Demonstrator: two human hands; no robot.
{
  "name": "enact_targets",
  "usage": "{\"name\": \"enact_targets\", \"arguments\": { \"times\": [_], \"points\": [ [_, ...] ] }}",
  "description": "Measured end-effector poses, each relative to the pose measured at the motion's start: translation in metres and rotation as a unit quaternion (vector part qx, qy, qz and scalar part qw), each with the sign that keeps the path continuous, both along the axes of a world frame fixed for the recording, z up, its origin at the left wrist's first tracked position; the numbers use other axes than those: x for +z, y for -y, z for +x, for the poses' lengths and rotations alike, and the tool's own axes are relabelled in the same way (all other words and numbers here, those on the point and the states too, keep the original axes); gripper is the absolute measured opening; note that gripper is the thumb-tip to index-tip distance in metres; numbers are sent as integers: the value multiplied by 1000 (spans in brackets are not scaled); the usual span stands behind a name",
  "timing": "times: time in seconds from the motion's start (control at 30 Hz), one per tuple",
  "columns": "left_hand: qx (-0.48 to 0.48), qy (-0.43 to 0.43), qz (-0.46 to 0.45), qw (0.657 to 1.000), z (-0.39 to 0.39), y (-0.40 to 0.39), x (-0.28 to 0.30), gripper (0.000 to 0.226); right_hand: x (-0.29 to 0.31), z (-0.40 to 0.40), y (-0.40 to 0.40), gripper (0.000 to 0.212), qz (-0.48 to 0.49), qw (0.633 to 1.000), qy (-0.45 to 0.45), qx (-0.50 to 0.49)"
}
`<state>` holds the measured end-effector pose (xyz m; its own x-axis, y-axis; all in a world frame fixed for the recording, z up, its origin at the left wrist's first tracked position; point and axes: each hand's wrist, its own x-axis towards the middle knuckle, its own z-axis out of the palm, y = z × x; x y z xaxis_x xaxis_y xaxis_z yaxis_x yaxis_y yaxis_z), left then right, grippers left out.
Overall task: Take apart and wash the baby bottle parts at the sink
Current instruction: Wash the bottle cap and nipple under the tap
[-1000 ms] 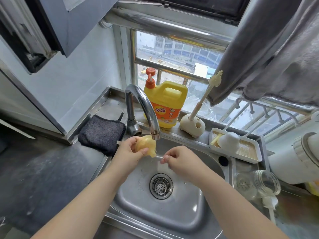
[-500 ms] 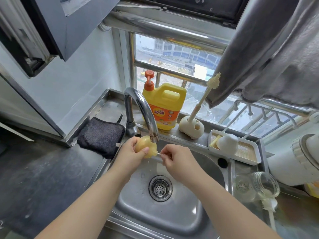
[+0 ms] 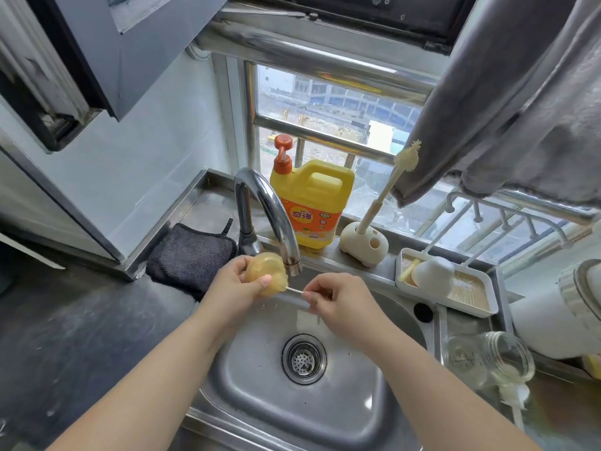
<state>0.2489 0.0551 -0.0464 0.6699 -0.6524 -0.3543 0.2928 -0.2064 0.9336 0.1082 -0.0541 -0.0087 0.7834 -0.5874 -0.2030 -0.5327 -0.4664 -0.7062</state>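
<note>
Over the steel sink, just below the faucet spout, my left hand grips a yellowish translucent bottle nipple. My right hand pinches a thin white brush whose tip points into the nipple from the right. No water stream is visible. A clear glass bottle lies on its side on the counter at the right, with a white brush in front of it.
A yellow detergent jug with an orange pump stands on the sill behind the faucet. Beside it are a cream brush holder with a long brush, and a white tray holding a white cap. A dark cloth lies left of the sink.
Both hands have stayed under the spout. The thin brush moved in toward the nipple, then slid slightly back out to the right.
</note>
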Motion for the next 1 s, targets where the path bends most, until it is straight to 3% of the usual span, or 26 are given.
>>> {"name": "enact_targets", "arguments": {
  "times": [0.13,0.57,0.73,0.87,1.0],
  "points": [
    [-32,3,-6,999,-9,2,0,21,-1,7,-3,18,-7,1000,15,-16],
    [7,25,14,1000,2,-6,0,20,-1,3,-9,14,-7,1000,-24,-13],
    [-54,50,17,997,-12,-3,4,21,-5,6,-15,15,-14,999,-20,-46],
    [-19,66,36,997,-3,-5,-1,18,-4,0,-17,15,-2,999,-42,-22],
    [-54,37,16,998,-16,-3,1,33,-5,4,-16,18,-2,998,-48,-39]
  ]
}}
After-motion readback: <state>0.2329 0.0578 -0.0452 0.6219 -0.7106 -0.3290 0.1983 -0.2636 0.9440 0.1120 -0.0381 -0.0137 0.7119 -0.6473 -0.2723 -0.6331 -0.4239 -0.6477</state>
